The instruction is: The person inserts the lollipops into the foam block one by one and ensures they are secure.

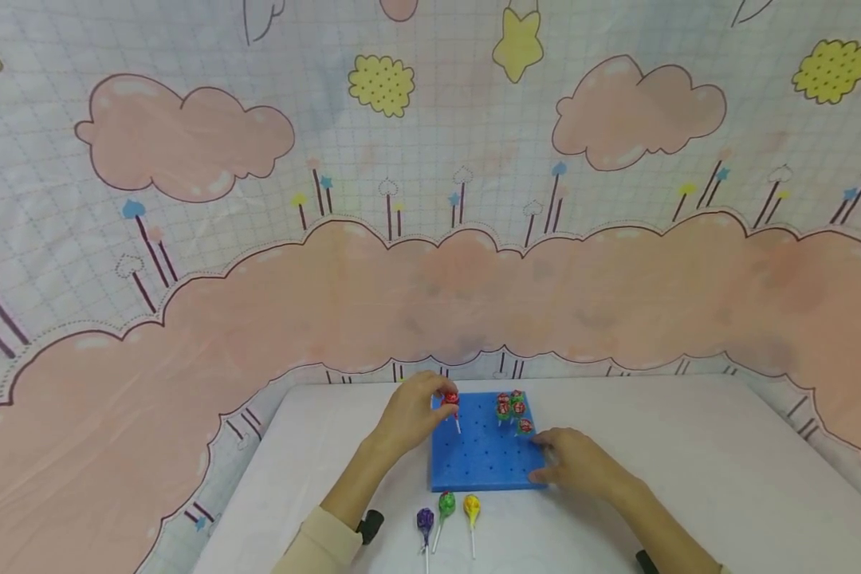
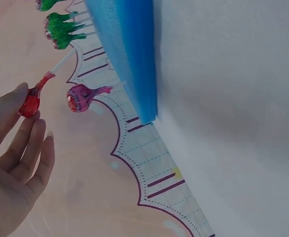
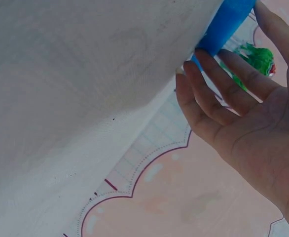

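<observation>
Hands (image 1: 416, 414) (image 1: 577, 466): one red lollipop (image 1: 450, 398) pinched, three (image 1: 447, 504) on table (image 1: 689, 478)

In the head view, the wrapped lollipops (image 1: 512, 408) standing at the far right corner of the blue foam peg board (image 1: 481, 458) are too small to count or tell apart. The left hand (image 1: 412, 414) covers part of the red lollipop (image 1: 450, 398) beside that board. In the right wrist view, the board (image 3: 228, 22) is cut off by the top edge, and the right hand (image 3: 248, 116) by the right edge.
</observation>
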Demonstrator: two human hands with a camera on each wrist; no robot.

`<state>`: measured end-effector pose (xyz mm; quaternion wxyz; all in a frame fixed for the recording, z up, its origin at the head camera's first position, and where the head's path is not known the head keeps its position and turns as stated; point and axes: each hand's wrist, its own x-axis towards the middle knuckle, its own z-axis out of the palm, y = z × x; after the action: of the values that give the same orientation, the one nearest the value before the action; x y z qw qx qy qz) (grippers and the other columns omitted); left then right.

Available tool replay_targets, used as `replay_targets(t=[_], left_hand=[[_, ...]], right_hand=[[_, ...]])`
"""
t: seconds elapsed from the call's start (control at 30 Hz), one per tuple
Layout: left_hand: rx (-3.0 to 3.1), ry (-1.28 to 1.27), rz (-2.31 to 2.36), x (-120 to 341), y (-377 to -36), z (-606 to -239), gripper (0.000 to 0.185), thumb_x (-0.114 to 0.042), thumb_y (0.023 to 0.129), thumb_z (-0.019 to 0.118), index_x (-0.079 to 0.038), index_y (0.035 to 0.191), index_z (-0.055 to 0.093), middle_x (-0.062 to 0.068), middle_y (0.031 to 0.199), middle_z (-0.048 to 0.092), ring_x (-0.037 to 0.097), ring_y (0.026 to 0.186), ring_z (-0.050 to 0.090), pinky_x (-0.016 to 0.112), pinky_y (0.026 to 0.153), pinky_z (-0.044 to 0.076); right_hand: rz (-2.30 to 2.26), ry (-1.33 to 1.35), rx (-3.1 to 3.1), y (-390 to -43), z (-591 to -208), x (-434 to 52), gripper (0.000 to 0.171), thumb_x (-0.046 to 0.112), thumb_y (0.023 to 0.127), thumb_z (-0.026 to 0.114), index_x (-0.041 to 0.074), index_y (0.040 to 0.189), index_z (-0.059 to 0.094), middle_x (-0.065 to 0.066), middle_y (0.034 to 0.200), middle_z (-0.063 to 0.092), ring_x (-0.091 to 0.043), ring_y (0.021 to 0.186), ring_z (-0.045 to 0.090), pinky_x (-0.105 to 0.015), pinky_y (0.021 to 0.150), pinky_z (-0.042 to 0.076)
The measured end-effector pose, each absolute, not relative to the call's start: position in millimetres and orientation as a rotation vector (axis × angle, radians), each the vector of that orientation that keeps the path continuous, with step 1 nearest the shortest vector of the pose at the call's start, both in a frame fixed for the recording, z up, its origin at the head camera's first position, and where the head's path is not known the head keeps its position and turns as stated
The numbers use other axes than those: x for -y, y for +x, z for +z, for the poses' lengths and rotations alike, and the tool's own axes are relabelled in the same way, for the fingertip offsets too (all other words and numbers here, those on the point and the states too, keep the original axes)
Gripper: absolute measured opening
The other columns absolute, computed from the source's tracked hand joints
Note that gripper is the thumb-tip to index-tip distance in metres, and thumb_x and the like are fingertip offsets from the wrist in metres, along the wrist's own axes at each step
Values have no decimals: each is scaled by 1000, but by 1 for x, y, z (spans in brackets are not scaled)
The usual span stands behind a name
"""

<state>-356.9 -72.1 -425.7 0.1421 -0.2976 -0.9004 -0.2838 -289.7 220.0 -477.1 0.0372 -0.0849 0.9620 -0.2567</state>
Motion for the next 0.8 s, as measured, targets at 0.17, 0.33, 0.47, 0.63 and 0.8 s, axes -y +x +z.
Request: replay_targets(t=[0.17, 0.33, 0.47, 0.63, 0.8], left_hand=[[2591, -817, -812, 69, -363, -429, 21, -22, 92, 83, -17, 111, 76, -2, 110, 71, 18, 103, 67, 33, 90, 60], [2600, -781, -810, 68, -370, -432, 20, -23, 92, 83, -18, 111, 76, -2, 110, 71, 19, 105, 67, 33, 90, 60], [2586, -779, -773, 67, -376, -434, 19, -24, 92, 83, -19, 109, 75, -2, 107, 71, 17, 102, 66, 33, 88, 61], [2571, -783, -743, 66, -381, -437, 19, -23, 91, 84, -18, 108, 76, -3, 105, 71, 16, 102, 66, 33, 88, 61], [2560, -766, -720, 63, -387, -440, 19, -24, 91, 83, -17, 108, 77, -1, 106, 72, 17, 104, 66, 35, 91, 60]], right_hand=[[-806, -247, -2944, -290, -477, -220, 60, 33, 78, 93, 3, 126, 73, -11, 125, 73, -38, 125, 63, -58, 106, 50], [-794, -260, -2962, -290, -476, -219, 61, 34, 77, 94, 3, 126, 73, -11, 125, 73, -38, 125, 63, -59, 106, 49], [-798, -260, -2961, -290, -477, -219, 61, 34, 77, 94, 2, 126, 72, -12, 125, 73, -38, 126, 63, -59, 107, 49], [-809, -249, -2956, -290, -479, -219, 60, 32, 77, 94, 2, 125, 72, -12, 125, 73, -39, 126, 62, -58, 107, 49], [-813, -257, -2959, -290, -478, -219, 60, 32, 77, 94, 3, 124, 73, -11, 125, 73, -39, 126, 62, -59, 107, 49]])
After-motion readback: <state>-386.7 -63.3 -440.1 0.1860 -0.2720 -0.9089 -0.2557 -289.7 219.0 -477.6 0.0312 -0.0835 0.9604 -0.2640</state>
